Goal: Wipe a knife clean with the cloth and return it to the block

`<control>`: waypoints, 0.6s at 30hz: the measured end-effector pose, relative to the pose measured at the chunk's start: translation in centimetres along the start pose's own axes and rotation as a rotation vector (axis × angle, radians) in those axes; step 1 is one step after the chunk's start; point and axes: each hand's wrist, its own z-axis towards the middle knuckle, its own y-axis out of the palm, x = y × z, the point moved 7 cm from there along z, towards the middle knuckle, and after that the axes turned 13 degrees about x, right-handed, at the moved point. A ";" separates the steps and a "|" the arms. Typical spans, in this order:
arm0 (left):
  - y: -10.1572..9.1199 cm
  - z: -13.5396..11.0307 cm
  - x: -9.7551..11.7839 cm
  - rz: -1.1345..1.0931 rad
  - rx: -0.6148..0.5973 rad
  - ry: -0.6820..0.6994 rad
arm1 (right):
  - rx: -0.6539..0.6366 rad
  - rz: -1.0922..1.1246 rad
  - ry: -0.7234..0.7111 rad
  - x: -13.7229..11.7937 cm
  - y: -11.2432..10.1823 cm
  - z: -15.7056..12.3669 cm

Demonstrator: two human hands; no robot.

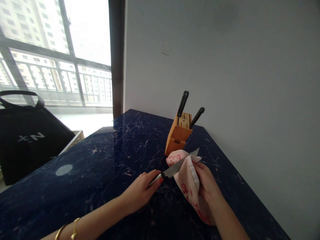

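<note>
My left hand [143, 190] is closed round the handle of a kitchen knife [173, 169], whose blade points up and to the right. A pink and white cloth [188, 185] with red prints is gathered in my right hand [206, 181]. The cloth folds over the middle of the blade, and the tip sticks out beyond it. Part of my right fingers is hidden behind the cloth. Just past the cloth stands a wooden knife block [175, 141] with two black-handled tools in it, one upright handle [183, 101] and one leaning right [197, 117].
Everything rests on a dark blue marbled table [100, 173], whose right edge runs near a grey wall [237, 83]. A pale round spot [64, 170] shows on its left part. At left are a black bag [27, 140] and a large window [85, 43].
</note>
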 end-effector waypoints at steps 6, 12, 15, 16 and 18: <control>0.2 0.1 0.1 -0.019 -0.010 -0.001 | -0.011 -0.100 0.056 0.5 2.2 -2.4; 0.2 0.0 0.0 -0.003 -0.005 -0.013 | -0.006 -0.119 0.045 0.8 3.1 -3.2; 0.2 0.0 0.1 -0.012 -0.010 -0.006 | -0.072 -0.122 0.071 1.8 3.5 -3.1; 0.2 0.0 0.1 -0.017 -0.011 -0.004 | -0.094 -0.118 0.076 2.1 3.6 -3.1; 0.2 0.1 0.2 -0.026 -0.017 -0.004 | -0.116 -0.109 0.082 2.4 3.8 -3.1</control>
